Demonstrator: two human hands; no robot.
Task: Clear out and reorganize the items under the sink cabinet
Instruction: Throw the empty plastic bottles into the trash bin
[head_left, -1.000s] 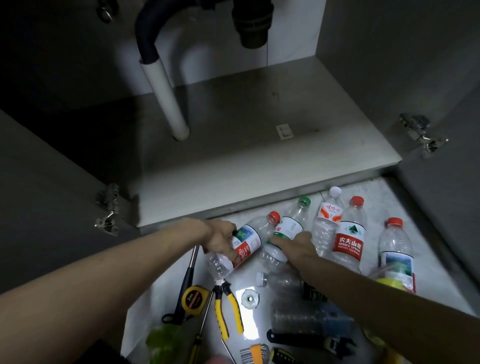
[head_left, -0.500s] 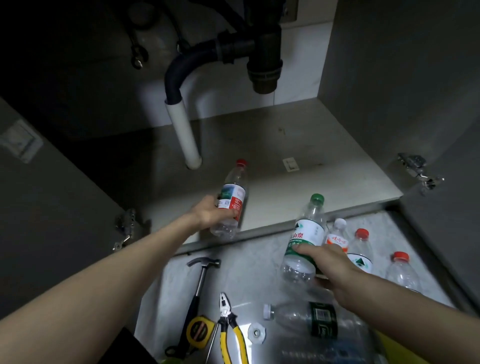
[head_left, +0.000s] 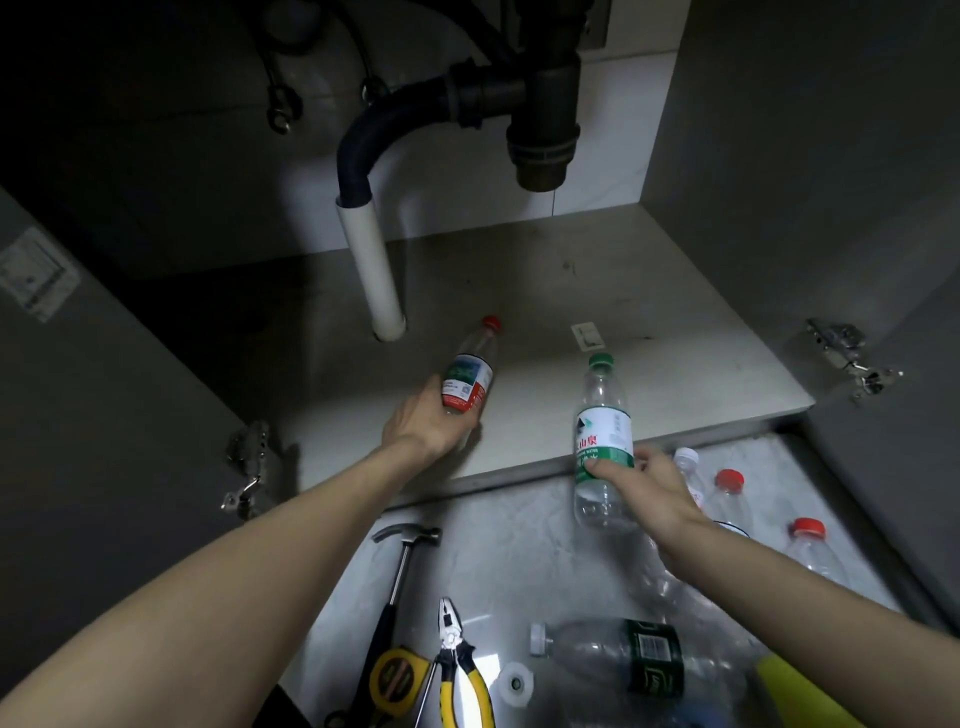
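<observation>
Head view, looking down into an open under-sink cabinet. Left hand (head_left: 426, 421) wrapped around the lower body of a red-capped water bottle (head_left: 470, 371), tilted with its cap toward the white drain pipe (head_left: 373, 270), held over the grey cabinet floor (head_left: 597, 291); whether the base touched the floor could not be told. Right hand (head_left: 649, 488) curled around the middle of a green-capped water bottle (head_left: 601, 441), upright, held at the cabinet's front edge. Behind that wrist, on the marble floor (head_left: 493, 561), three more standing bottles: one white-capped (head_left: 687, 457), two red-capped (head_left: 730, 493) (head_left: 810, 545). Nearer the camera, lying flat: a clear bottle with a dark label (head_left: 623, 657), a hammer (head_left: 402, 561), yellow-handled pliers (head_left: 457, 660), a yellow tape measure (head_left: 395, 678). Black trap fitting (head_left: 540, 130) overhead, door hinges (head_left: 841, 358) (head_left: 247, 467) at both sides.
</observation>
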